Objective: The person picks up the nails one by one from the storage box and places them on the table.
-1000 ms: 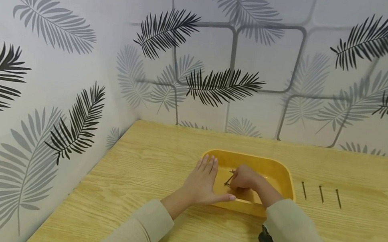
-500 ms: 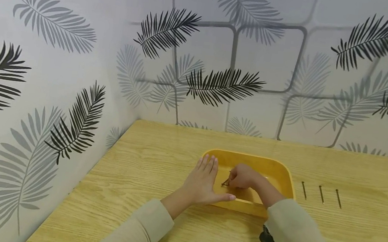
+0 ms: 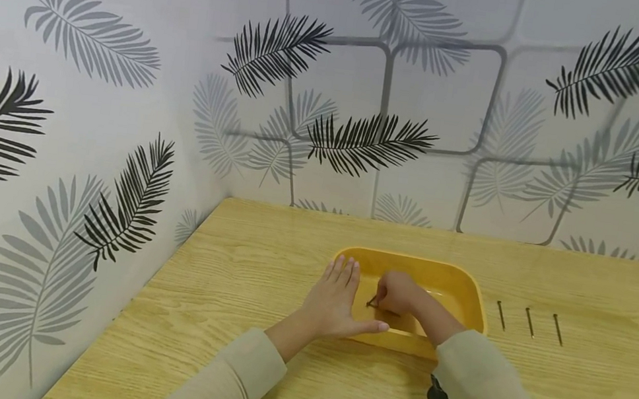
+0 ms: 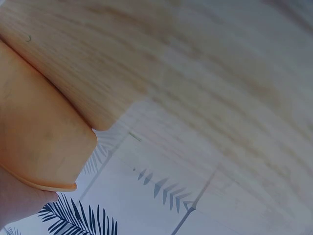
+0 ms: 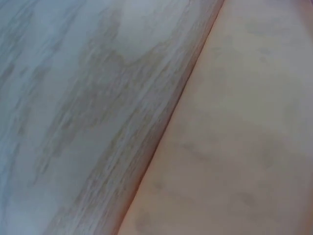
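A yellow plastic tray point(image 3: 436, 270) stands on the wooden table. My left hand point(image 3: 332, 301) lies over its left end with straight fingers, the thumb along the near rim. In the left wrist view, part of that hand point(image 4: 22, 203) shows by the rim of the tray point(image 4: 44, 117). My right hand point(image 3: 400, 294) reaches down inside the tray, fingers curled, fingertips right at a dark screw point(image 3: 371, 302). Another thin dark piece shows just below this hand. I cannot tell whether the fingers pinch a screw. In the right wrist view, only the tray's wall point(image 5: 244, 127) and the tabletop appear.
Right of the tray, three dark screws lie apart in a row on the table: the nearest screw point(image 3: 501, 315), the middle screw point(image 3: 529, 322) and the far-right screw point(image 3: 557, 329). A leaf-patterned wall point(image 3: 333, 188) borders the table's back and left. A black strap piece point(image 3: 440, 398) hangs at my right sleeve.
Inside the tray, my right hand has shifted slightly left and the screws at its fingertips have changed position. My left hand and the three screws on the table stay put.
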